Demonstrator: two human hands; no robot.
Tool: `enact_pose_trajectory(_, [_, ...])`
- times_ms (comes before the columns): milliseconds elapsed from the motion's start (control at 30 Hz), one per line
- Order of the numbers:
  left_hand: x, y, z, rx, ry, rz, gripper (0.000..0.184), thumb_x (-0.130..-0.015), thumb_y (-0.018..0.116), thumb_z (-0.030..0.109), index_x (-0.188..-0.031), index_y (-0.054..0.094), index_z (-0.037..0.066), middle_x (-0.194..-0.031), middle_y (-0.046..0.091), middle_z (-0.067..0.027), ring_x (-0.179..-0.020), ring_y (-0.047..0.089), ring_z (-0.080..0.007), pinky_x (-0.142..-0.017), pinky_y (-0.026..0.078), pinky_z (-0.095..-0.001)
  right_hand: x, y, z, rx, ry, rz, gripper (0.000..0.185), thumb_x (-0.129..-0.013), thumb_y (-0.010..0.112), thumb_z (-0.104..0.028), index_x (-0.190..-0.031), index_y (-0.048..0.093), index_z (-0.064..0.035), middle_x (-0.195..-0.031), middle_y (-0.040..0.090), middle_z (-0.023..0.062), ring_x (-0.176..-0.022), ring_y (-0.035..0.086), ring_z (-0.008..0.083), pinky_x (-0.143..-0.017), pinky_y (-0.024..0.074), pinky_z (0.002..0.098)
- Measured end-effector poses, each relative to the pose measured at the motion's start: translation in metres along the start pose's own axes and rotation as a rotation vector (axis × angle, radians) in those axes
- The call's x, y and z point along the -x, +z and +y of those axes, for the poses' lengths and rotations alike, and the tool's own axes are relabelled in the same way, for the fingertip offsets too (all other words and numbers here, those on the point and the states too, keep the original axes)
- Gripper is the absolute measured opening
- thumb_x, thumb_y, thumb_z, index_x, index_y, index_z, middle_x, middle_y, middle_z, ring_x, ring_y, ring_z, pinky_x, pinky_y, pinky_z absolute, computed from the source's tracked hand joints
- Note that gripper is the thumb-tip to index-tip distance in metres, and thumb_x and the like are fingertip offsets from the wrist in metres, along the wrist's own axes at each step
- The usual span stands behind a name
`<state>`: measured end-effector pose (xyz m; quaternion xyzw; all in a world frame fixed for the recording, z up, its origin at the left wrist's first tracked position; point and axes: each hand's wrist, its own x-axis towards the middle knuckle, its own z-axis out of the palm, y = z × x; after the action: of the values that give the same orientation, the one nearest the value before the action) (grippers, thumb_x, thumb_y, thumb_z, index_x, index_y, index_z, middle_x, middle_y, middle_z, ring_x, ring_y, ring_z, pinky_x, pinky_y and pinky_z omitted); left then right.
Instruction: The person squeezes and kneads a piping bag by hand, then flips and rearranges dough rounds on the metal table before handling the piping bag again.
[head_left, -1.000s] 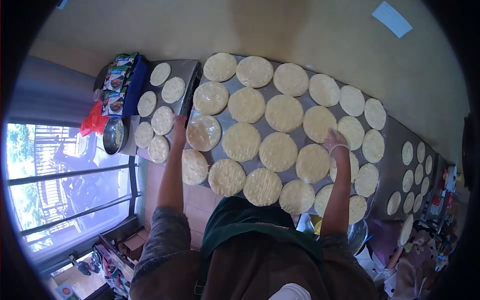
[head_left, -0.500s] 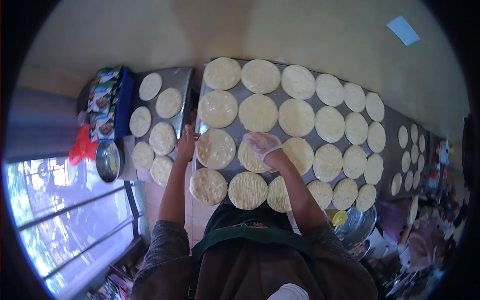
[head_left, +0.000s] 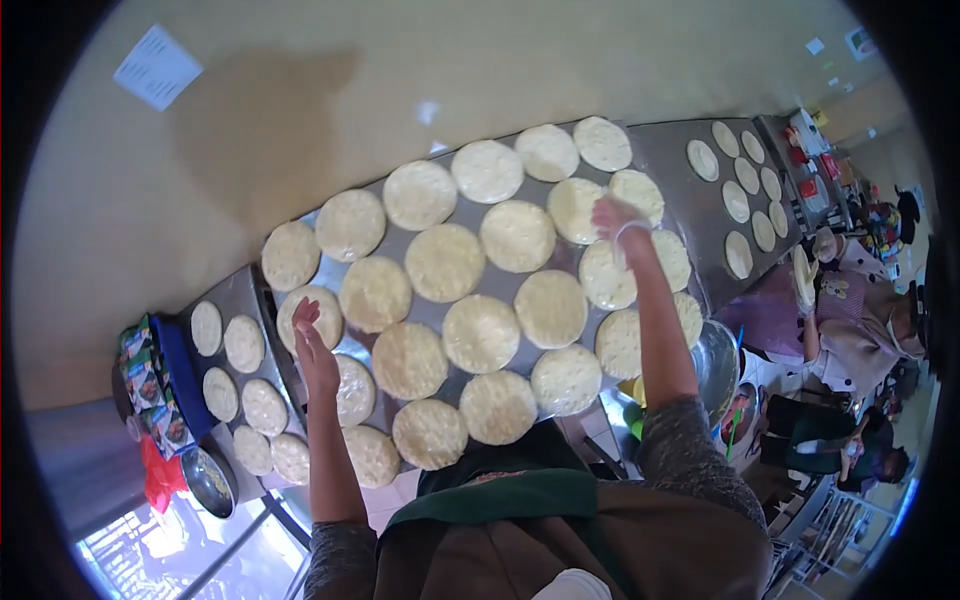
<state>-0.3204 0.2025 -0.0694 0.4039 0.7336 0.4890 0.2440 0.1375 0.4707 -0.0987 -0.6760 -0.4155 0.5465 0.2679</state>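
Note:
Rows of flat, round dough discs [head_left: 443, 262] cover the metal table [head_left: 396, 236]. Over the left column, my left hand [head_left: 314, 343] is bare and raised, its fingers apart, and no object shows in it. My right hand [head_left: 620, 222] wears a clear plastic glove. It is over the discs near the right end, blurred by motion, and its fingers are smeared, so what they hold, if anything, cannot be made out.
Smaller dough discs lie on side tables at left [head_left: 238, 295] and right [head_left: 700, 215]. A blue bin [head_left: 180, 375] of packets and a metal bowl [head_left: 210, 483] are at left. A large bowl [head_left: 715, 370] is at lower right. Co-workers [head_left: 860, 300] stand at far right.
My view has swung round to the right. My right hand has gone from the left-centre discs to the right end. My left hand has left the table gap and is now over the left column.

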Motion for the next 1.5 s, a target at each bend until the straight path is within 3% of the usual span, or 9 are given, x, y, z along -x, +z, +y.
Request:
enact_pose_trajectory(200, [0.002, 0.128, 0.085, 0.071, 0.171, -0.294, 0.075, -0.093, 0.018, 0.059, -0.125, 0.042, -0.003, -0.118, 0.052, -0.0173, -0.113, 0.048, -0.0269, -0.100, 0.031, -0.0379, -0.191, -0.123, 0.006, 0.184, -0.100, 0.357, 0.048, -0.089, 0.043, -0.050, -0.092, 0.064, -0.0071, -0.089, 0.062, 0.0071, -0.084, 0.058, 0.0167, -0.073, 0.0454, 0.0301])
enact_pose_trajectory(367, [0.033, 0.206, 0.122, 0.068, 0.121, -0.413, 0.086, -0.088, 0.010, 0.066, -0.123, 0.044, -0.005, -0.114, 0.054, -0.0163, -0.110, 0.049, -0.0257, -0.099, 0.032, -0.0386, -0.282, -0.135, -0.001, 0.371, -0.063, 0.521, 0.060, -0.090, 0.038, -0.055, -0.091, 0.064, -0.0015, -0.088, 0.063, 0.0138, -0.080, 0.059, 0.0239, -0.077, 0.0466, 0.0325])
enact_pose_trajectory(467, [0.053, 0.222, 0.119, 0.061, 0.036, -0.440, 0.086, -0.088, 0.010, 0.067, -0.124, 0.043, -0.005, -0.113, 0.054, -0.0165, -0.110, 0.049, -0.0260, -0.099, 0.032, -0.0391, -0.282, -0.122, -0.021, -0.294, 0.184, -0.096, 0.064, -0.090, 0.036, -0.057, -0.096, 0.062, 0.0015, -0.091, 0.065, 0.0150, -0.083, 0.061, 0.0235, -0.083, 0.0463, 0.0329])
enact_pose_trajectory(767, [0.071, 0.202, 0.107, 0.093, -0.116, -0.257, 0.076, -0.093, 0.011, 0.058, -0.123, 0.045, -0.004, -0.109, 0.056, -0.0146, -0.105, 0.052, -0.0253, -0.097, 0.035, -0.0384, -0.283, -0.105, -0.022, -0.673, -0.119, -0.303, 0.048, -0.093, 0.039, -0.043, -0.104, 0.061, -0.0014, -0.099, 0.065, 0.0107, -0.091, 0.062, 0.0229, -0.083, 0.0483, 0.0359])
enact_pose_trajectory(1067, [0.079, 0.162, 0.092, 0.039, -0.161, -0.051, 0.072, -0.095, 0.012, 0.055, -0.120, 0.048, -0.003, -0.106, 0.058, -0.0127, -0.103, 0.053, -0.0217, -0.097, 0.035, -0.0355, -0.216, -0.073, -0.047, -0.967, 0.047, -0.567, 0.066, -0.089, 0.035, -0.056, -0.128, 0.047, -0.0049, -0.128, 0.052, 0.0118, -0.116, 0.051, 0.0307, -0.100, 0.0394, 0.0462])
enact_pose_trajectory(1133, [0.080, 0.148, 0.088, -0.002, -0.199, 0.028, 0.071, -0.096, 0.013, 0.054, -0.119, 0.050, -0.003, -0.107, 0.058, -0.0127, -0.103, 0.053, -0.0212, -0.097, 0.035, -0.0348, -0.265, -0.080, 0.000, -1.065, -0.188, -0.811, 0.074, -0.086, 0.034, -0.064, -0.133, 0.042, -0.0069, -0.134, 0.046, 0.0118, -0.121, 0.046, 0.0314, -0.102, 0.0358, 0.0499])
enact_pose_trajectory(1200, [0.081, 0.134, 0.076, 0.039, -0.254, 0.114, 0.070, -0.096, 0.012, 0.052, -0.118, 0.051, -0.002, -0.109, 0.058, -0.0130, -0.103, 0.053, -0.0209, -0.096, 0.035, -0.0349, -0.174, -0.070, -0.060, -1.041, -0.054, -0.427, 0.086, -0.084, 0.027, -0.070, -0.140, 0.028, -0.0051, -0.144, 0.030, 0.0138, -0.131, 0.033, 0.0321, -0.107, 0.0267, 0.0508])
enact_pose_trajectory(1367, [0.077, 0.106, 0.018, 0.136, -0.612, 0.416, 0.081, -0.091, 0.017, 0.064, -0.125, 0.046, -0.004, -0.116, 0.056, -0.0179, -0.111, 0.051, -0.0247, -0.098, 0.034, -0.0390, -0.166, -0.072, -0.032, -1.227, -0.122, -0.561, 0.094, -0.079, 0.030, -0.076, -0.141, 0.026, -0.0045, -0.145, 0.029, 0.0144, -0.133, 0.027, 0.0340, -0.109, 0.0217, 0.0518])
enact_pose_trajectory(1500, [0.049, 0.095, -0.058, -0.099, -0.484, 0.463, 0.085, -0.089, 0.017, 0.066, -0.126, 0.044, -0.006, -0.121, 0.052, -0.0252, -0.118, 0.046, -0.0360, -0.099, 0.033, -0.0420, -0.121, -0.053, -0.029, -1.265, -0.277, -0.652, 0.095, -0.079, 0.031, -0.076, -0.141, 0.025, -0.0043, -0.146, 0.026, 0.0151, -0.134, 0.026, 0.0349, -0.109, 0.0204, 0.0529])
